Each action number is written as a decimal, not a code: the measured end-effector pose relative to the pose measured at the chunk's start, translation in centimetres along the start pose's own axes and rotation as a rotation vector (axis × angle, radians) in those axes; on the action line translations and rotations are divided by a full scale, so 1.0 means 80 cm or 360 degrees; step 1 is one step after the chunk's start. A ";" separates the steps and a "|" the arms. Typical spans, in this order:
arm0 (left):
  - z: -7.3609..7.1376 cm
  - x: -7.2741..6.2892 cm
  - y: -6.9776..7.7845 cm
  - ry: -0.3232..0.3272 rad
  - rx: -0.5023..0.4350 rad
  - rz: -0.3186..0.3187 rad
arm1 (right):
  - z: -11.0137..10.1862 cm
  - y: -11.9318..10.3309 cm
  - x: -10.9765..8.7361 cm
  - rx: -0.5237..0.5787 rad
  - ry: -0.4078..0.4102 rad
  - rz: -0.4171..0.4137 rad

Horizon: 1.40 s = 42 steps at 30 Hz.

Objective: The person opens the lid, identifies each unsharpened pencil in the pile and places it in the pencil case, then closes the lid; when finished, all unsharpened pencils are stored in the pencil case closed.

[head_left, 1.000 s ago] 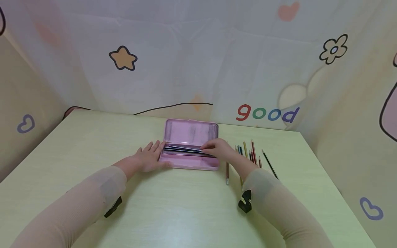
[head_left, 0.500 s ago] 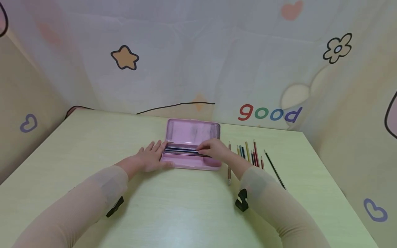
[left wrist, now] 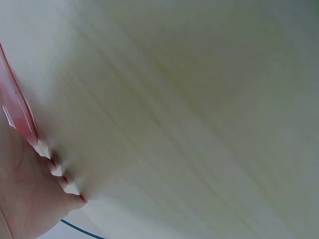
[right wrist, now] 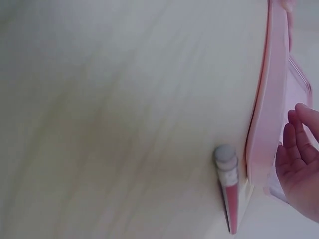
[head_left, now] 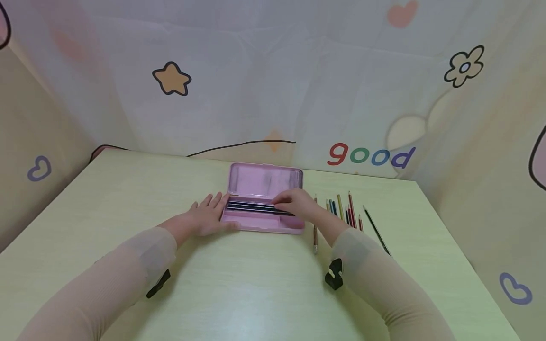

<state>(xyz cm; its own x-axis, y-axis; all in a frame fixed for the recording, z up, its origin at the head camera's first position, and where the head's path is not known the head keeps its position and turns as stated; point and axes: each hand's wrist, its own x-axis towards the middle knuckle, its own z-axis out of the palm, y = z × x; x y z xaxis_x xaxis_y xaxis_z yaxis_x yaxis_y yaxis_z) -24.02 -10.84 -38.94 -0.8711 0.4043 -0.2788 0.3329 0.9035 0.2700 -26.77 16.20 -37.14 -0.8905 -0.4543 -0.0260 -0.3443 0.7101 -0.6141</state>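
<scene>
A pink pencil case (head_left: 262, 223) lies on the table with its lid (head_left: 249, 182) raised at the back. Several dark pencils (head_left: 247, 206) lie side by side in its rear compartment. My left hand (head_left: 206, 219) rests at the case's left end, fingers spread and straight, thumb along the front edge. At the case's right end my right hand (head_left: 297, 203) has thumb and fingertips drawn together on a dark pencil among those inside; the fingers hide its right part. In the right wrist view the thumb and curled fingers (right wrist: 290, 142) show above the case.
Several loose pencils (head_left: 350, 210) lie right of the case, partly behind the right forearm. One red pencil with an eraser (head_left: 315, 241) lies close to the case; a dark pencil (head_left: 375, 228) lies farthest right. A printed cloth (head_left: 256, 94) stands behind the table.
The dark pencils, slanted across one another a second ago, now lie nearly parallel in the case. My right hand has shifted slightly left over the case. My left hand stays at its end.
</scene>
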 end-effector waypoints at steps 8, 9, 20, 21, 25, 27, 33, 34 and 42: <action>0.004 0.004 -0.002 0.0011 -0.0013 0.0000 | -0.014 0.011 -0.017 0.0079 0.0027 0.0116; 0.005 0.006 -0.003 0.0014 -0.0014 -0.0003 | -0.016 0.012 -0.019 0.0087 0.0028 0.0132; 0.009 0.009 -0.007 0.0042 -0.0013 0.0005 | -0.031 0.035 -0.046 0.0178 0.0134 0.0228; 0.008 0.007 -0.006 0.0039 -0.0006 0.0000 | -0.033 0.037 -0.049 0.0183 0.0143 0.0228; 0.003 0.001 0.000 0.0034 -0.0011 0.0008 | -0.040 0.046 -0.059 0.0174 0.0177 0.0240; 0.002 0.000 0.001 0.0032 -0.0009 0.0009 | -0.043 0.050 -0.064 0.0170 0.0194 0.0250; 0.001 -0.002 0.003 0.0042 -0.0010 0.0018 | -0.056 0.060 -0.082 0.0224 0.0236 0.0280; 0.002 0.000 0.002 0.0043 -0.0016 0.0020 | -0.058 0.063 -0.085 0.0232 0.0244 0.0295; 0.004 0.004 -0.001 0.0034 -0.0013 0.0011 | -0.068 0.080 -0.105 0.0243 0.0313 0.0335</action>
<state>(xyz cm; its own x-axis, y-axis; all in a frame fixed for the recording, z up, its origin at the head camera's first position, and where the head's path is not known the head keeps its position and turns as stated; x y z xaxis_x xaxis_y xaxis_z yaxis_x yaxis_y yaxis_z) -24.17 -10.73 -39.32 -0.8764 0.4074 -0.2570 0.3362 0.8994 0.2793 -23.15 27.51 -36.57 -0.9829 -0.1828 -0.0213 -0.1111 0.6817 -0.7231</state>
